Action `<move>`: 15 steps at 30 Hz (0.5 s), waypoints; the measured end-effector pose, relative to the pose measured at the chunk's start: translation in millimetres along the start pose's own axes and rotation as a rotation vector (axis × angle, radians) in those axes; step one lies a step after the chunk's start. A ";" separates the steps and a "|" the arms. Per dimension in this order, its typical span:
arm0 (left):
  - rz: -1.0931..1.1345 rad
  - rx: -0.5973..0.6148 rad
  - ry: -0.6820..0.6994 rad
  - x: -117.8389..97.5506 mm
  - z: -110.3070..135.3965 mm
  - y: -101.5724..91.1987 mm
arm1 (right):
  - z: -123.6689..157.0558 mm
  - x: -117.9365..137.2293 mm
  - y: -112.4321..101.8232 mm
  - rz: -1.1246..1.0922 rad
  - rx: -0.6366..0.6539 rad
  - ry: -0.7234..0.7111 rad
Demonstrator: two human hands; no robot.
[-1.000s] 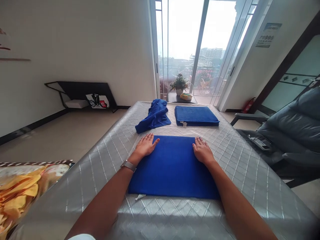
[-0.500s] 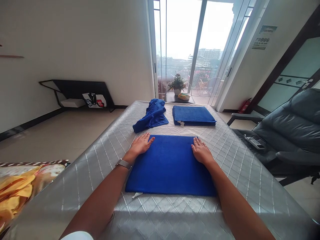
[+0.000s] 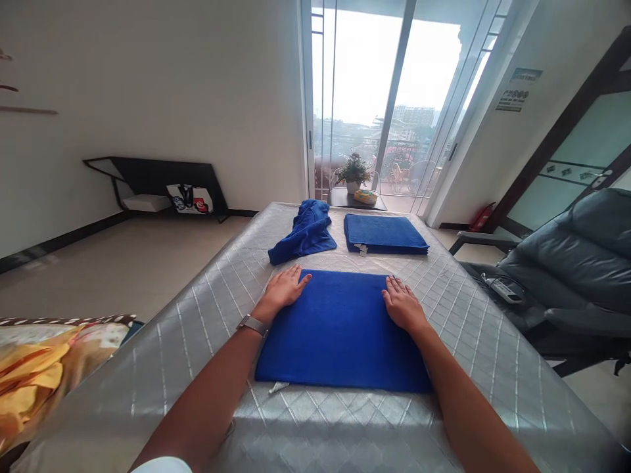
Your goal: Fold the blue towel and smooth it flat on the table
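Observation:
A blue towel (image 3: pixel 345 332), folded into a flat rectangle, lies in front of me with a small white tag at its near left edge. On its far left corner rests my left hand (image 3: pixel 286 290), fingers stretched out flat; a watch is on that wrist. My right hand (image 3: pixel 403 303) lies flat on the far right corner, fingers extended. Beyond them, a crumpled blue towel (image 3: pixel 306 233) sits at the left. To its right is a neat stack of folded blue towels (image 3: pixel 387 233) with white tags showing.
Everything lies on a silver quilted surface (image 3: pixel 224 289). A dark armchair (image 3: pixel 576 263) holding a white device stands at the right. Yellow fabric (image 3: pixel 34 368) is at the lower left. A potted plant (image 3: pixel 353 174) stands on a chair by the glass door.
The view has shifted slightly, so everything appears a little lower and further right. Both hands stay flat on the folded towel's far corners.

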State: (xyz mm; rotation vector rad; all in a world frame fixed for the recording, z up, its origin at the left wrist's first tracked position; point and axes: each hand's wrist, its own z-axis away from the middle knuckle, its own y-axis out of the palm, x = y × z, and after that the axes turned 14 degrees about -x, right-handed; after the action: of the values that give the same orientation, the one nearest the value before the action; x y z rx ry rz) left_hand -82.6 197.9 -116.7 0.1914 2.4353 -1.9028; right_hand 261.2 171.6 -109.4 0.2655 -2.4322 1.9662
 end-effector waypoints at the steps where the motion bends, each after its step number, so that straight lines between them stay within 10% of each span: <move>1: -0.002 -0.001 0.000 -0.7 0.3 -0.6 | 0.0 0.8 -0.2 -0.010 -0.003 -0.007; 15: -0.007 -0.059 0.026 4.3 -1.6 13.9 | -1.5 11.4 2.5 -0.010 0.047 0.023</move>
State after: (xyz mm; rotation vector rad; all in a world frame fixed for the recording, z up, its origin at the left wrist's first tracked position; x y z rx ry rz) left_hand -85.0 203.0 -130.2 0.2078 2.5085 -1.8392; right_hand 249.5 172.1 -110.3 0.2534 -2.3680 2.0129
